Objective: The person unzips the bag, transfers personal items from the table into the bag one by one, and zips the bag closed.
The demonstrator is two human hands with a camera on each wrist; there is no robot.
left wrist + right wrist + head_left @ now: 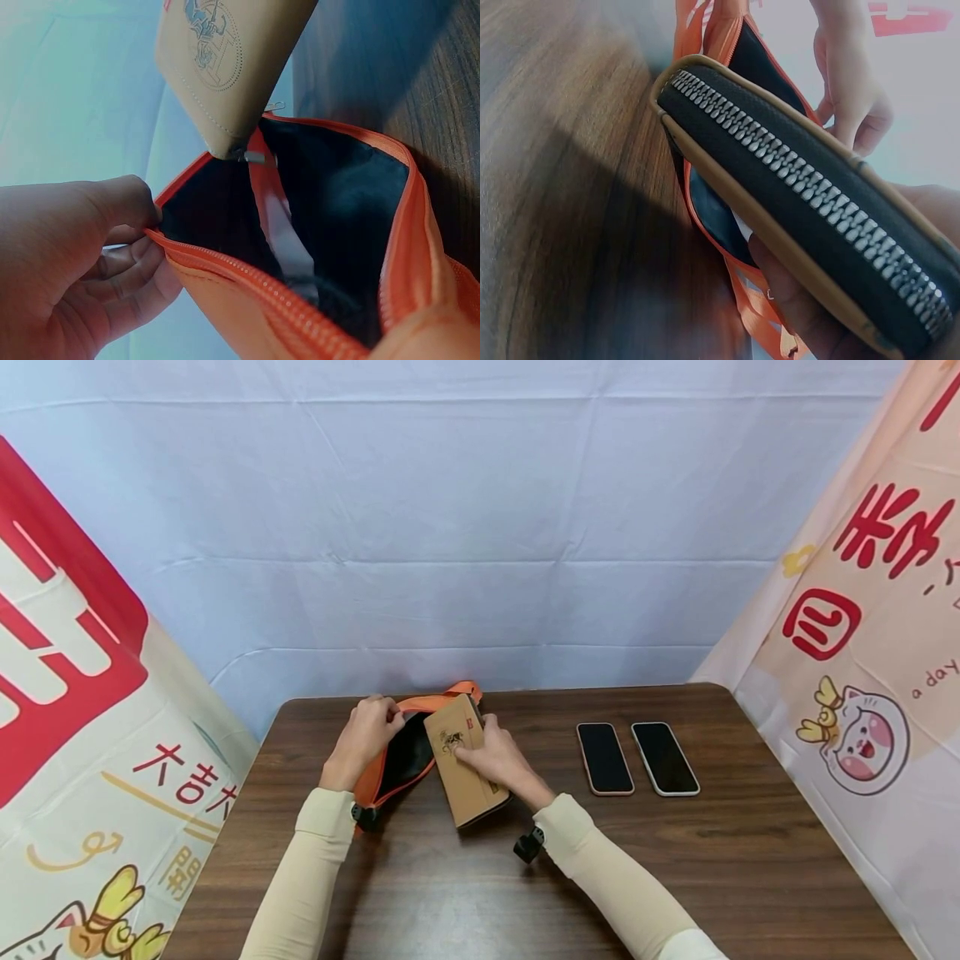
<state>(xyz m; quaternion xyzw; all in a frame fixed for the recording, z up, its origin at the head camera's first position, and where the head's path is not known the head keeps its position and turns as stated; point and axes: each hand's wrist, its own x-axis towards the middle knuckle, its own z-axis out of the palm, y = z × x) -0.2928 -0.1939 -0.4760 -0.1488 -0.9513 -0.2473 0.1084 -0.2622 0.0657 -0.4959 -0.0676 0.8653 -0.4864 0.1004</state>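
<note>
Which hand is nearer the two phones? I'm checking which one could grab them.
Right. The right hand grips the tan wallet just left of the phones; the left hand holds the orange pouch open, farther left.

Right banner [862,635]: "a day" (beside red Chinese characters); wallet [217,52] emblem unreadable.

Tan wallet's [465,760] far end hidden inside orange pouch [390,760]; printed emblem illegible.

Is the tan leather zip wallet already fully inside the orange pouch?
No: the tan leather zip wallet lies mostly outside the orange pouch, only its corner at the opening.
</note>
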